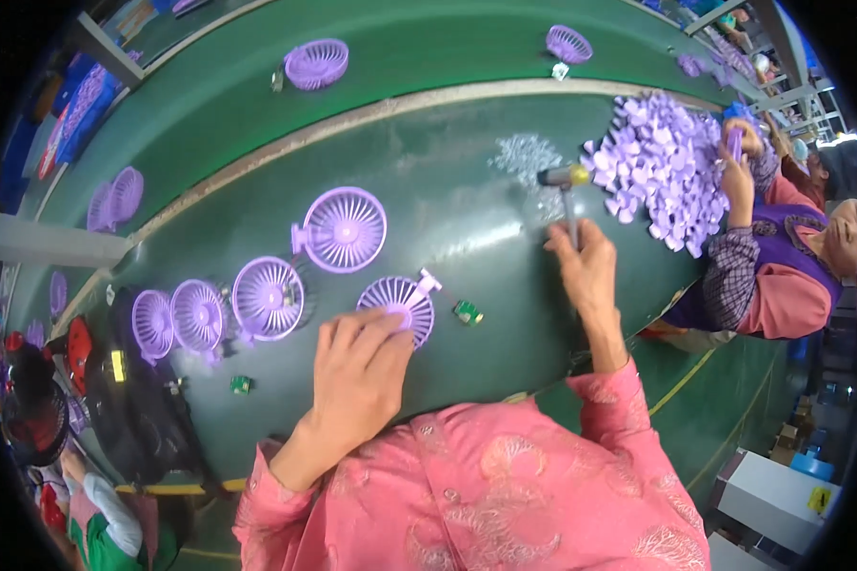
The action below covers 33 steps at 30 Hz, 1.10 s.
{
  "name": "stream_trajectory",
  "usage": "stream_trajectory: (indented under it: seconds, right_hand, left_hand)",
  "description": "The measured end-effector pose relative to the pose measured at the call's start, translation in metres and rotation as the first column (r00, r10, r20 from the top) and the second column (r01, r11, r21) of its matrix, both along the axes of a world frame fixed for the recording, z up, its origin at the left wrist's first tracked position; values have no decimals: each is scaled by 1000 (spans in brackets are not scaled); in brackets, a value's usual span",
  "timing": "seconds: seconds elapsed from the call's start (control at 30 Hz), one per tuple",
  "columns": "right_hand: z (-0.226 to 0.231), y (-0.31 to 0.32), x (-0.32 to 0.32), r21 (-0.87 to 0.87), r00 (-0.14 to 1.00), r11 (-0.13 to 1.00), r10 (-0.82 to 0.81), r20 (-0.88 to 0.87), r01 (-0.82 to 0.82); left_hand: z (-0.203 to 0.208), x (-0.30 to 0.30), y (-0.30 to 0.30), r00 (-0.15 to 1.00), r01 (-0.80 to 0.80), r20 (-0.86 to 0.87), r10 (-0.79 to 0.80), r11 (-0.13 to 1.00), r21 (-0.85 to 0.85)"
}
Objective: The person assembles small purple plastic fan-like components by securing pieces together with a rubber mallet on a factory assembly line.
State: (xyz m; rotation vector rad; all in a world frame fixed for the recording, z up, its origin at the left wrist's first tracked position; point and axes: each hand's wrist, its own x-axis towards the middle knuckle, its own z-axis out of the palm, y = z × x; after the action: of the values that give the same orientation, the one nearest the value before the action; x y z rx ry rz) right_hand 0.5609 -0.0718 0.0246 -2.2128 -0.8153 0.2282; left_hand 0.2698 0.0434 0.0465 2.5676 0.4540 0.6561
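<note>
My right hand (588, 271) is closed around the handle of a small hammer (564, 177) with a dark and yellow head, raised beside the purple heap. My left hand (360, 373) lies over a round purple fan grille (378, 295), its fingers bent and gripping it against the green table. This grille has slatted ribs and a short purple stem (428, 282) sticking out at upper right. Just right of it lies a small green circuit board (468, 312). What sits beneath my left fingers is hidden.
More purple grilles (346, 229) stand in a row to the left, near another circuit board (242, 384). Small clear parts (526, 157) and a heap of purple pieces (662, 167) lie right. A conveyor (428, 67) runs behind. A co-worker (771, 257) handles a purple piece at right.
</note>
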Motion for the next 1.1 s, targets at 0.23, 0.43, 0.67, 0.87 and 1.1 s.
stream_trajectory:
  seconds: [0.23,0.43,0.67,0.87,1.1]
  right_hand:
    - [-4,10,4,-131,998,991,-10,65,19]
    - [-4,11,-10,-81,994,995,64,84,-57]
    - [30,25,-55,211,501,977,204,-841,-43]
    - [13,29,-60,312,127,947,320,-939,-79]
    - [2,33,-71,365,-111,929,357,-928,-67]
  left_hand:
    - [-2,-1,0,991,-132,26,133,990,-45]
    - [6,9,-6,960,-202,-168,223,970,132]
    - [-7,18,-5,938,-258,-221,269,963,77]
    - [0,11,-4,979,-201,-47,196,963,-178]
    - [7,7,-5,990,-119,43,135,954,-274]
